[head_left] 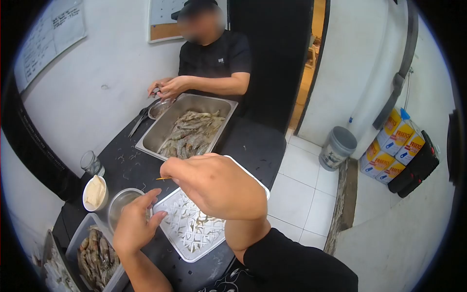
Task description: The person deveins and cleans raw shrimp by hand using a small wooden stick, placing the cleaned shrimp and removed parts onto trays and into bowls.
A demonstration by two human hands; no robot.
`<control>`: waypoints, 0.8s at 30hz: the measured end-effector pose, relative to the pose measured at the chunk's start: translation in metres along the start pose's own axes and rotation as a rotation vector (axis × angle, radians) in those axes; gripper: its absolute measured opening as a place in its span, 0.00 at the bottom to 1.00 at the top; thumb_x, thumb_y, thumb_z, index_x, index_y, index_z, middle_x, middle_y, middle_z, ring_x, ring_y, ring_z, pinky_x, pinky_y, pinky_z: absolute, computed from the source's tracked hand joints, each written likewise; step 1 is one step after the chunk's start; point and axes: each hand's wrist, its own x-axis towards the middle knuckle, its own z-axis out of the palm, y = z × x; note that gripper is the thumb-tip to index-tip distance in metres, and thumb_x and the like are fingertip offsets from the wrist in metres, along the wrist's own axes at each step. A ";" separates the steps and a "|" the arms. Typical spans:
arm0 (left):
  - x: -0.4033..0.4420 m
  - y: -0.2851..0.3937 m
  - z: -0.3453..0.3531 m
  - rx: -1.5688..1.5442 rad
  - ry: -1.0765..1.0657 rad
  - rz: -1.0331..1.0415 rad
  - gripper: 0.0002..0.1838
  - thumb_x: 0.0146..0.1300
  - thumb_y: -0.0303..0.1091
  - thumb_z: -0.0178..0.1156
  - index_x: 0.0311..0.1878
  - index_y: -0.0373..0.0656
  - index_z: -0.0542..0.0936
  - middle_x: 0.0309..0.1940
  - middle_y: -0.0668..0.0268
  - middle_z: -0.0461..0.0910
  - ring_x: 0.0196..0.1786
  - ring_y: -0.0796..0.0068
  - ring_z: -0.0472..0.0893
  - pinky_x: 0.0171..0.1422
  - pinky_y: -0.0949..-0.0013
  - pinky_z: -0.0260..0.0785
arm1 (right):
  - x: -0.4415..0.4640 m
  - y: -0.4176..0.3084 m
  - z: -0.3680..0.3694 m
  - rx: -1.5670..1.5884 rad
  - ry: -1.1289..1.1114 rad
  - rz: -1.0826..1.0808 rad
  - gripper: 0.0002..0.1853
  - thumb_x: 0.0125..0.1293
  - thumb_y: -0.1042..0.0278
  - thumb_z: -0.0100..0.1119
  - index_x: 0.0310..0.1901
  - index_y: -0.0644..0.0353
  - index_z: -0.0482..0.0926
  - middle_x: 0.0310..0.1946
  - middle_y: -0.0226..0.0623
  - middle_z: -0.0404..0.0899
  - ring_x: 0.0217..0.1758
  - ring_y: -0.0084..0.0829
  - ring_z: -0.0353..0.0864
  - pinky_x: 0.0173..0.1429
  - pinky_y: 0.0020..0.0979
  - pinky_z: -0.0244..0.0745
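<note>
My right hand [219, 187] is closed on a toothpick [164, 178], whose thin yellowish tip sticks out to the left. It is raised over a white tray [181, 256] with a ridged bottom, strewn with small pale, thread-like scraps. My left hand [134, 224] is open, thumb and fingers apart with nothing seen between them. It hovers at the tray's left edge, partly covering a round metal bowl [114, 207]. Below it, grey-brown raw shrimp [97, 258] fill a clear plastic container [78, 231]. More shrimp [192, 134] lie in a steel pan [151, 141] farther back.
Across the black table [255, 151] a person in black [214, 58] handles something small over a metal bowl [158, 109]. Scissors [138, 121], a glass jar [92, 163] and a white bowl [95, 193] line the left side. A grey bucket [338, 148] stands on the floor, right.
</note>
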 end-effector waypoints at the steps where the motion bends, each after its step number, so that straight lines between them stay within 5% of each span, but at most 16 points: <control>1: 0.000 0.001 0.000 0.000 -0.002 -0.005 0.29 0.51 0.29 0.71 0.59 0.40 0.77 0.41 0.52 0.83 0.43 0.56 0.82 0.49 0.60 0.73 | 0.000 0.000 0.000 0.001 -0.007 -0.001 0.09 0.59 0.79 0.56 0.42 0.60 0.74 0.28 0.41 0.80 0.34 0.45 0.82 0.36 0.39 0.73; 10: -0.001 0.001 0.001 -0.020 -0.008 -0.010 0.29 0.51 0.29 0.71 0.59 0.40 0.77 0.40 0.52 0.82 0.42 0.57 0.81 0.48 0.61 0.73 | 0.003 -0.002 -0.001 0.029 -0.020 -0.011 0.11 0.58 0.77 0.53 0.44 0.62 0.73 0.32 0.45 0.83 0.38 0.48 0.83 0.39 0.43 0.75; 24: -0.002 0.001 0.000 -0.015 0.011 0.012 0.28 0.51 0.29 0.71 0.58 0.40 0.77 0.39 0.52 0.82 0.40 0.57 0.81 0.48 0.61 0.73 | -0.001 0.003 0.003 0.014 0.035 -0.052 0.11 0.55 0.77 0.59 0.41 0.59 0.78 0.26 0.37 0.81 0.33 0.41 0.83 0.38 0.36 0.75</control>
